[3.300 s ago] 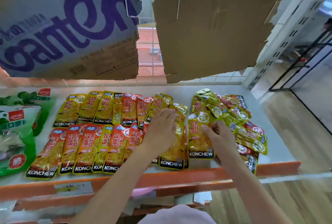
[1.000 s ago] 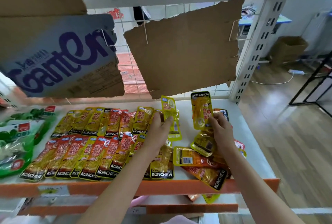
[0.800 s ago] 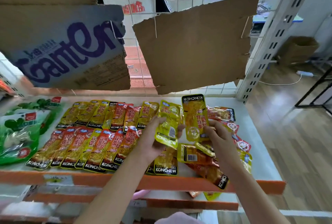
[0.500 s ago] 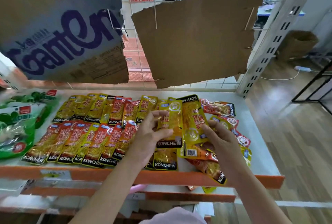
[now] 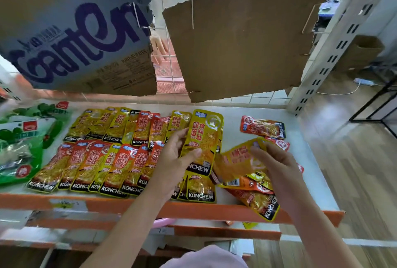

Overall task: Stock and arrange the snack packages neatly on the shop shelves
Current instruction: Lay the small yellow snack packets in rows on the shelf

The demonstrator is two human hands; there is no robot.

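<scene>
Shelf [image 5: 253,117], white, orange front edge: carries all stock. 
Cardboard sheets [image 5: 242,37], two, hung on the wire back. 
Green bags [image 5: 20,149], far left. 
Snack packages [image 5: 103,160], two overlapped rows, left and centre; loose pile at right. 
Left hand [image 5: 171,160]: grip closed on upright yellow pack [image 5: 204,136] above the rows. 
Right hand [image 5: 277,164]: grip pinching blurred orange pack [image 5: 236,162] over the pile.

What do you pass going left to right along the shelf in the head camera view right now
Green snack bags → rows of Konchew packets → left hand holding a yellow packet → right hand on an orange packet → lone red packet → white shelf upright.
</scene>
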